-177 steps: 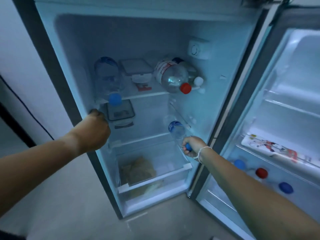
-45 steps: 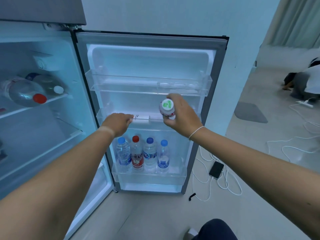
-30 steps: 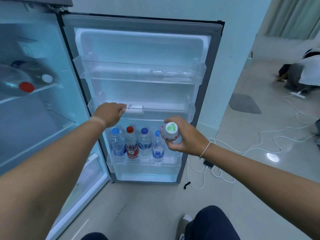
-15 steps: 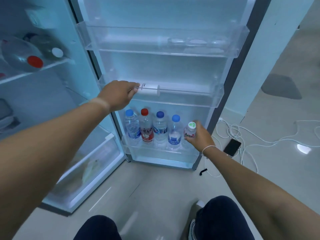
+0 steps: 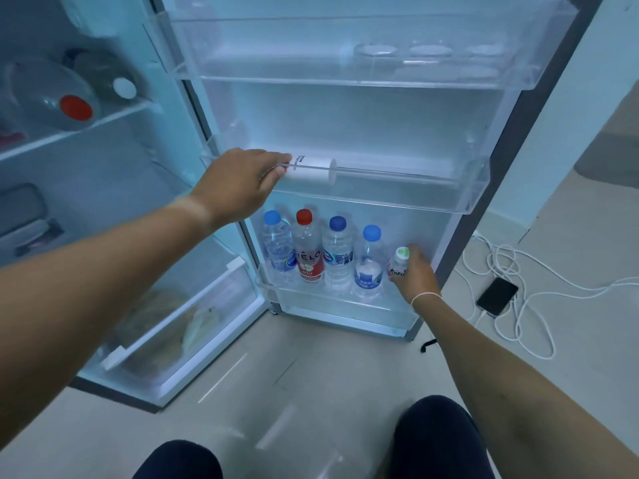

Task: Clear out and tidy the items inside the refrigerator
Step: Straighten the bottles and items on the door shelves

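**Small bottle goes down to the bottom door shelf**

Down has come the small bottle (image 5: 398, 262): a moment ago the right hand (image 5: 416, 271) held it up by the middle door shelf (image 5: 477, 188), and now it sits low, at the right end of the row in the bottom door shelf (image 5: 345, 304). It stands upright, just beside the last of four bigger bottles (image 5: 368, 262). The row now has five bottles, so this step of tidying looks almost done.

The right hand is still wrapped around the small bottle, fingers closed on its side. It has not let go yet. Whether the bottle rests fully on the shelf floor cannot be seen.

The left hand (image 5: 238, 183) stays up at the middle door shelf, well apart from the small bottle. Its fingers touch the end of a white tube (image 5: 311, 169) lying on its side there. If they grip the tube or only rest on it cannot be told.

Inside the fridge, on the left, two big bottles (image 5: 52, 95) lie on a shelf. They may still need sorting.
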`<state>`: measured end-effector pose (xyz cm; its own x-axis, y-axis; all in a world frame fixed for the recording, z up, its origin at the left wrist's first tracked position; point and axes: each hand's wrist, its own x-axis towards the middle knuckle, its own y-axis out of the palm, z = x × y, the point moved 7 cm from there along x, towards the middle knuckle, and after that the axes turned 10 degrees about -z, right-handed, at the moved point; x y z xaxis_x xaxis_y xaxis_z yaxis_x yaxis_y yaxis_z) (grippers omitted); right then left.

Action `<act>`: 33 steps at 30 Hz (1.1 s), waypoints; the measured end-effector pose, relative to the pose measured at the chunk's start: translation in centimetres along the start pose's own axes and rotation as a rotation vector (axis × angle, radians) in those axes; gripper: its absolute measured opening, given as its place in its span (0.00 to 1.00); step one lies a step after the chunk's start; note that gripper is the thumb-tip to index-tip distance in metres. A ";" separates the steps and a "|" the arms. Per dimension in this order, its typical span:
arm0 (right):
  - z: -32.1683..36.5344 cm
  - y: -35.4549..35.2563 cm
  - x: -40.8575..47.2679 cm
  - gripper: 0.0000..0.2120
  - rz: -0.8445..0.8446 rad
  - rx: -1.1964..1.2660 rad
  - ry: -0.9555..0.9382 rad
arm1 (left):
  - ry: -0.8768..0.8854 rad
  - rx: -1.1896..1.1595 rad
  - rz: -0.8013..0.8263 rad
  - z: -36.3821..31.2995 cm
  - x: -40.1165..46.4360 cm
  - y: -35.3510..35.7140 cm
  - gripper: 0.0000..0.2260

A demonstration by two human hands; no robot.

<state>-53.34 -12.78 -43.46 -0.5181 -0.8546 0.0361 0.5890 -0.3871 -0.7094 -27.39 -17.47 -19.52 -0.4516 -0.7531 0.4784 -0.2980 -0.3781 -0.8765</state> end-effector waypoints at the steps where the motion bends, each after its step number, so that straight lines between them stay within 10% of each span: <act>1: 0.0 0.2 0.2 0.24 -0.002 0.015 0.009 | 0.004 0.002 -0.002 -0.1 0.0 0.0 0.17; 16: -0.1 0.6 0.6 0.19 0.029 -0.005 0.195 | -0.014 -0.007 0.016 0.1 0.2 0.6 0.17; 33: 12.7 -1.8 -5.4 0.23 0.173 -0.166 -0.168 | -0.049 0.204 0.139 0.9 -3.2 -0.5 0.25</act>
<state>-43.71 -11.82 -33.39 -0.3001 -0.9539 0.0107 0.5430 -0.1800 -0.8202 -25.05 -15.30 -20.62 -0.4333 -0.8290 0.3537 -0.0578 -0.3660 -0.9288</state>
